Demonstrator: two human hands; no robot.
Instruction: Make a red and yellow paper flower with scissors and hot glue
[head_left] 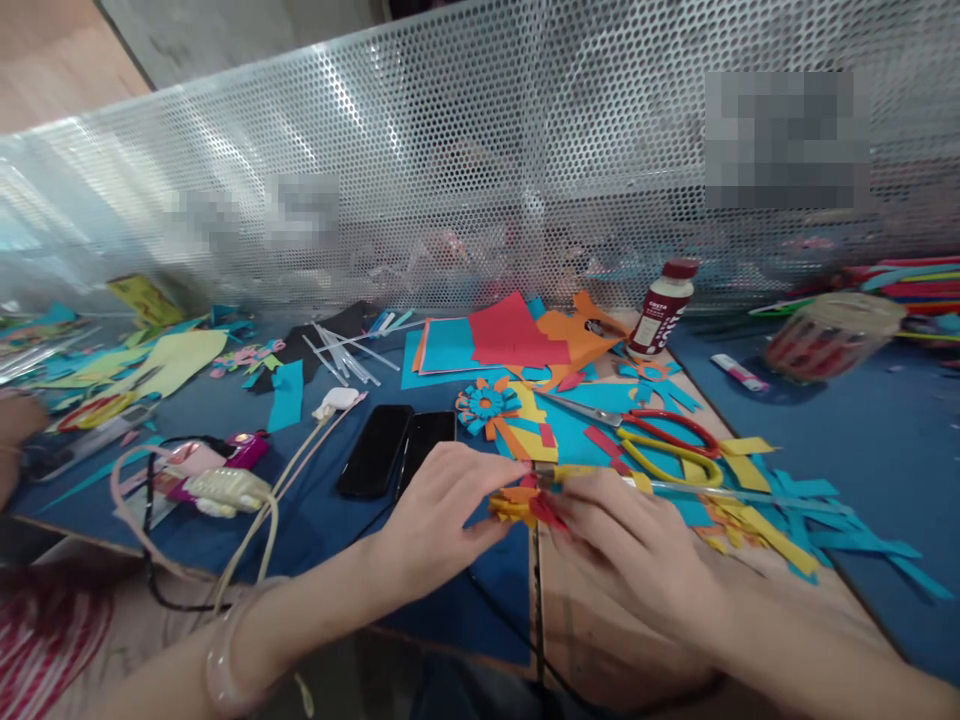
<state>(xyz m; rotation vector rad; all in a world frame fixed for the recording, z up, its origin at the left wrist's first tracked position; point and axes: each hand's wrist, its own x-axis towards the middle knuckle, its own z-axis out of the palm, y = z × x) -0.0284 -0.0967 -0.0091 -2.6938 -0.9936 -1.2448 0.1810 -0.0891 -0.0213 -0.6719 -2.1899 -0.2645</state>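
Note:
My left hand point(442, 505) is closed, with thumb and fingertips pinching a small yellow and orange paper flower point(510, 505) that has some red paper at its right side. My right hand point(637, 550) is curled around a yellow glue gun point(566, 471), mostly hidden by the fingers. Its metal nozzle points left, close to my left fingertips. A clear glue stick point(757, 494) runs out behind it to the right. Red paper point(549, 510) shows at my right fingertips; whether they grip it too is unclear. Just beyond lie scissors point(671, 445) with red and yellow handles.
A blue and orange paper flower point(486, 402) lies ahead, before coloured sheets point(450, 348). Two phones point(377, 450) lie left, near a plugged power strip point(225, 480). A bottle point(660, 310), a tilted jar point(832, 335) and blue paper strips point(847, 515) are on the right.

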